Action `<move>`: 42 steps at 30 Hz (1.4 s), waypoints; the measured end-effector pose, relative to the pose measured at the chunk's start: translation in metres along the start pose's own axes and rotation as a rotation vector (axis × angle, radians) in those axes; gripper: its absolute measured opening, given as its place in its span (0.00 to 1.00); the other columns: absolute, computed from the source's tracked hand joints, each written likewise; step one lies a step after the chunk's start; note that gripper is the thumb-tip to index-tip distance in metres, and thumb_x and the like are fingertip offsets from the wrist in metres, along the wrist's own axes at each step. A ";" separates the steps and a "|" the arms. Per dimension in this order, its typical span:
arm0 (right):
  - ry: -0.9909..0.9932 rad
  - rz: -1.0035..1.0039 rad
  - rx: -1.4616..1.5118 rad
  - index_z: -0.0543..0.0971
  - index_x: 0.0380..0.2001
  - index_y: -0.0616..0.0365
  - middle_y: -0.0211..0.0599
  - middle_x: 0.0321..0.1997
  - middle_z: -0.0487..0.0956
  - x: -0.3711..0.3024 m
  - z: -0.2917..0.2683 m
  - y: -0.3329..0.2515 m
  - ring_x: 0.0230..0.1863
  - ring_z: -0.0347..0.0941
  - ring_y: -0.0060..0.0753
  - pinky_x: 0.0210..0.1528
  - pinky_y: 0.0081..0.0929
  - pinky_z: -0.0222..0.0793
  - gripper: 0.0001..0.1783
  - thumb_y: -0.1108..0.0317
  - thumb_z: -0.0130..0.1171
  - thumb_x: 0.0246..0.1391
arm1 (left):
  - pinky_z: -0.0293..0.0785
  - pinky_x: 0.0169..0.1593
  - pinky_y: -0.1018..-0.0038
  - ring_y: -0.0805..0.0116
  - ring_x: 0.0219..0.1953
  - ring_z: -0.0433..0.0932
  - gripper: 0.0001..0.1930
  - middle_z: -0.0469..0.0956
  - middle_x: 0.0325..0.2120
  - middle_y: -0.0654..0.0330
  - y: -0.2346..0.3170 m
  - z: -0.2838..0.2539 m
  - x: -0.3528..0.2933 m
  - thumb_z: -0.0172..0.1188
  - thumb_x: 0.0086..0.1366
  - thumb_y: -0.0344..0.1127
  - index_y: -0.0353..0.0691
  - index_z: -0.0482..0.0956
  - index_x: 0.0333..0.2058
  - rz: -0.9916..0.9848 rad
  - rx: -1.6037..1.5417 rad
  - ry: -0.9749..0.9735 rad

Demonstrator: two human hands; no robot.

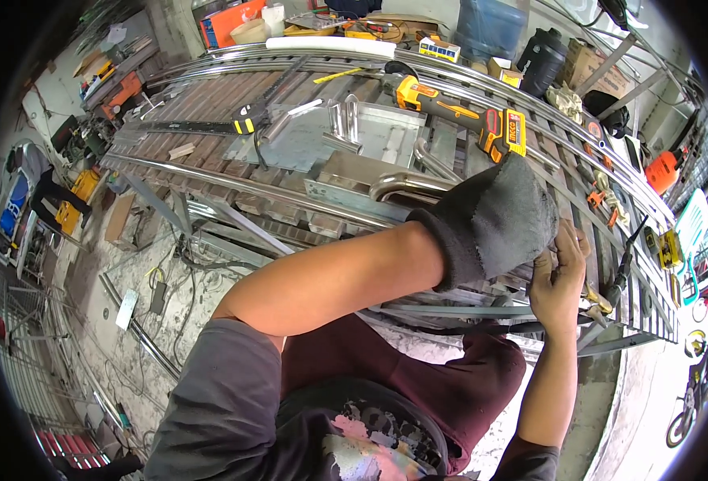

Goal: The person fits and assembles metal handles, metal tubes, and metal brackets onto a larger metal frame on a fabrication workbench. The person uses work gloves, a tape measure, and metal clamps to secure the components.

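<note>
A thick dark grey work glove (514,216) with a ribbed cuff covers my left hand, which reaches across to the right over the slatted metal table. Its fingers are hidden inside the glove and behind its folds. My bare right hand (561,276) is right up against the end of the glove, fingers bent and close together. Whatever they grip is hidden. Just beyond the glove lies a yellow and black cordless angle grinder (458,116). Bent shiny metal tubes (410,186) lie beside the glove's cuff, near a rectangular steel box section (342,178).
A yellow and black tape measure (248,122) and a flat metal sheet (290,148) are on the table. Long polished tubes (234,184) run along its edges. At the back stand a black bottle (542,60) and a blue bin (489,28). Cables (186,280) trail across the floor.
</note>
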State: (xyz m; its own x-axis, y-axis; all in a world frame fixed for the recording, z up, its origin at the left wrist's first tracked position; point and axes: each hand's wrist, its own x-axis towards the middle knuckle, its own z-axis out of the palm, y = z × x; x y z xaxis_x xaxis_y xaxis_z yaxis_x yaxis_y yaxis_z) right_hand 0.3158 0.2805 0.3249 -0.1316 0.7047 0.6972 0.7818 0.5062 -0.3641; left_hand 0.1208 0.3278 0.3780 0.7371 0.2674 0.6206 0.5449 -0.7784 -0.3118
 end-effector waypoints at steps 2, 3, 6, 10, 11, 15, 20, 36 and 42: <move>-0.072 0.035 0.011 0.78 0.45 0.66 0.49 0.49 0.80 0.004 -0.003 -0.003 0.56 0.70 0.55 0.68 0.42 0.52 0.15 0.70 0.64 0.56 | 0.73 0.39 0.59 0.58 0.31 0.81 0.10 0.83 0.30 0.55 -0.004 -0.010 0.000 0.58 0.59 0.39 0.41 0.83 0.35 -0.012 -0.001 -0.070; -0.070 0.036 0.016 0.78 0.45 0.66 0.49 0.49 0.80 0.004 -0.006 -0.003 0.56 0.70 0.55 0.68 0.42 0.52 0.15 0.70 0.64 0.56 | 0.74 0.40 0.58 0.57 0.31 0.81 0.12 0.83 0.32 0.55 -0.006 -0.023 0.002 0.60 0.58 0.39 0.42 0.83 0.38 -0.017 -0.008 -0.135; -0.118 0.036 -0.036 0.80 0.52 0.65 0.51 0.57 0.80 0.006 -0.010 -0.007 0.61 0.68 0.53 0.68 0.44 0.58 0.19 0.65 0.64 0.62 | 0.77 0.43 0.59 0.56 0.36 0.82 0.16 0.84 0.36 0.55 -0.028 -0.065 -0.006 0.64 0.57 0.40 0.44 0.84 0.43 -0.091 -0.189 0.115; -0.107 0.032 -0.030 0.81 0.50 0.63 0.47 0.54 0.81 0.009 -0.011 -0.011 0.59 0.69 0.50 0.67 0.42 0.58 0.17 0.66 0.64 0.61 | 0.81 0.51 0.63 0.57 0.50 0.84 0.15 0.83 0.53 0.58 -0.115 -0.105 -0.036 0.61 0.60 0.30 0.42 0.84 0.47 0.052 0.364 0.141; -0.095 0.026 -0.052 0.81 0.50 0.63 0.46 0.54 0.82 0.008 -0.014 -0.010 0.58 0.69 0.49 0.67 0.41 0.57 0.17 0.65 0.64 0.61 | 0.82 0.48 0.63 0.57 0.48 0.84 0.16 0.83 0.52 0.58 -0.136 -0.113 -0.049 0.61 0.60 0.30 0.42 0.84 0.47 0.008 0.501 0.123; -0.107 0.063 0.056 0.81 0.50 0.63 0.46 0.53 0.82 0.010 -0.010 -0.010 0.58 0.69 0.48 0.66 0.41 0.59 0.17 0.66 0.64 0.60 | 0.82 0.42 0.61 0.52 0.42 0.85 0.15 0.85 0.48 0.59 -0.199 -0.154 -0.120 0.58 0.62 0.31 0.46 0.84 0.47 -0.317 0.747 -0.149; -0.127 0.046 0.026 0.81 0.51 0.66 0.49 0.53 0.81 0.011 -0.009 -0.011 0.58 0.69 0.50 0.66 0.42 0.59 0.21 0.60 0.63 0.62 | 0.77 0.44 0.50 0.40 0.40 0.82 0.16 0.84 0.37 0.47 -0.226 -0.149 -0.191 0.53 0.63 0.47 0.45 0.85 0.39 -1.043 0.313 -0.354; -0.072 -0.053 -0.022 0.83 0.48 0.66 0.48 0.52 0.84 0.011 -0.017 -0.009 0.59 0.75 0.51 0.67 0.45 0.60 0.19 0.68 0.64 0.54 | 0.77 0.45 0.56 0.47 0.41 0.82 0.21 0.83 0.38 0.48 -0.103 -0.092 -0.142 0.64 0.65 0.42 0.37 0.82 0.53 -0.844 -0.319 0.093; -0.032 -0.056 0.003 0.83 0.43 0.65 0.43 0.47 0.85 0.015 -0.010 -0.014 0.54 0.79 0.45 0.65 0.41 0.56 0.15 0.67 0.66 0.55 | 0.68 0.60 0.59 0.54 0.55 0.76 0.41 0.77 0.55 0.56 -0.022 -0.066 -0.092 0.72 0.55 0.40 0.43 0.69 0.69 -0.457 -0.203 -0.090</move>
State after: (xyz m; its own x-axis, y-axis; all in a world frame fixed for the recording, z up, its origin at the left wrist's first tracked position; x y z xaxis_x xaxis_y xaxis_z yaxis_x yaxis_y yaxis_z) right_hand 0.3095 0.2787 0.3466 -0.1949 0.6905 0.6966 0.7706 0.5472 -0.3268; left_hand 0.0145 0.2834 0.3750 0.4774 0.6475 0.5940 0.7379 -0.6624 0.1291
